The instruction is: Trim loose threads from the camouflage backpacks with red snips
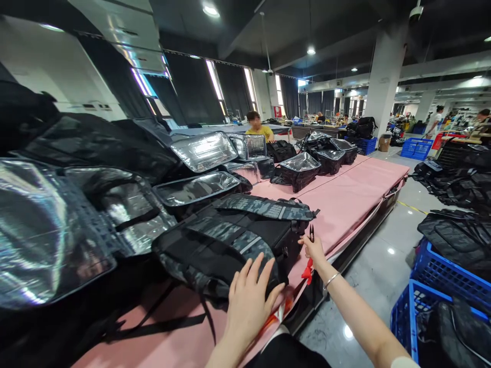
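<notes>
A black backpack (pixel 226 240) with grey camouflage straps lies strap side up on the pink-covered table (pixel 345 189). My left hand (pixel 251 286) rests on the near end of it, fingers spread. Beyond the pack's right side, my right hand (pixel 312 250) is closed around black thread snips (pixel 312 233), their points upward. A red strip of cloth (pixel 307 272) hangs below that hand. Loose black webbing (pixel 164 326) trails from the bags onto the tabletop near my left hand.
Open bags with silver linings (pixel 203 151) pile up along the left. More lined bags (pixel 301 166) stand farther down the table. A person in yellow (pixel 259 130) is behind them. Blue crates (pixel 412 306) holding black bags stand on the floor at right.
</notes>
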The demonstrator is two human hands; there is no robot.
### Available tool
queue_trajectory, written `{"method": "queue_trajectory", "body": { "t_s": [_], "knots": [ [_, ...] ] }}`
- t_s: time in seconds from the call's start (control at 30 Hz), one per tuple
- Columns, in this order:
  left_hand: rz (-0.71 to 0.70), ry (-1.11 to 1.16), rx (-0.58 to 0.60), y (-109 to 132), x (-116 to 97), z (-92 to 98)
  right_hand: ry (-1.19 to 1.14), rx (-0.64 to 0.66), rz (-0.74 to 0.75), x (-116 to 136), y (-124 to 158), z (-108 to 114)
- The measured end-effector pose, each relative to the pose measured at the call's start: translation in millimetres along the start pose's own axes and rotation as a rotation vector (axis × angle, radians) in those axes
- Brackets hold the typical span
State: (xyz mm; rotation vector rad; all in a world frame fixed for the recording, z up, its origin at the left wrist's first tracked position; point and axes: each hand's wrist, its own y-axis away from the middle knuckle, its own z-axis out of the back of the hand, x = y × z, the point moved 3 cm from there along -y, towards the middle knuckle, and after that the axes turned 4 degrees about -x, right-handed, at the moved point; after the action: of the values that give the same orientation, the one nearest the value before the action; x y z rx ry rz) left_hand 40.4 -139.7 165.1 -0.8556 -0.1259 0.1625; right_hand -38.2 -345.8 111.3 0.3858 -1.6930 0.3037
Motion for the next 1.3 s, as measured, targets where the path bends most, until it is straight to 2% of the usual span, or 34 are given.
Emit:
{"method": "queue_trajectory", "body": {
  "t_s": [0.13, 0.27, 0.33, 0.43, 0.6, 0.77, 0.9, 1.0, 1.13, 1.23, 1.3],
  "knots": [
    [-0.006, -0.117, 0.072, 17, 12, -10.4, 0.154, -0.104, 0.029, -6, -22, 3],
    [-0.048, -0.120, 0.101, 33, 20, -6.3, 0.305, -0.231, 0.147, -8, -30, 8],
    [-0.052, -0.112, 0.115, 38, 20, -4.0, 0.343, -0.252, 0.196, -7, -30, 7],
    [-0.055, -0.100, 0.100, 43, 19, -0.6, 0.358, -0.166, 0.225, -3, -26, 3],
    [-0.101, -0.066, 0.060, 56, 28, 11.5, 0.256, 0.154, 0.112, 3, -1, 0],
    [-0.120, -0.021, 0.119, 76, 53, 32.7, 0.049, 0.489, -0.072, 6, 60, -2],
    [0.012, 0.026, 0.147, 90, 66, 56.2, -0.195, 0.635, -0.193, 7, 112, -14],
    [0.091, 0.064, 0.135, 93, 63, 75.5, -0.293, 0.671, -0.210, 6, 139, -24],
    [0.102, 0.115, 0.010, 82, 42, 92.0, -0.184, 0.629, -0.195, -3, 156, -33],
    [0.067, 0.171, -0.032, 71, 23, 83.8, -0.169, 0.573, -0.235, -11, 159, -33],
    [-0.005, 0.170, 0.022, 66, 11, 68.1, -0.196, 0.533, -0.252, -11, 158, -32]
  ]
}}
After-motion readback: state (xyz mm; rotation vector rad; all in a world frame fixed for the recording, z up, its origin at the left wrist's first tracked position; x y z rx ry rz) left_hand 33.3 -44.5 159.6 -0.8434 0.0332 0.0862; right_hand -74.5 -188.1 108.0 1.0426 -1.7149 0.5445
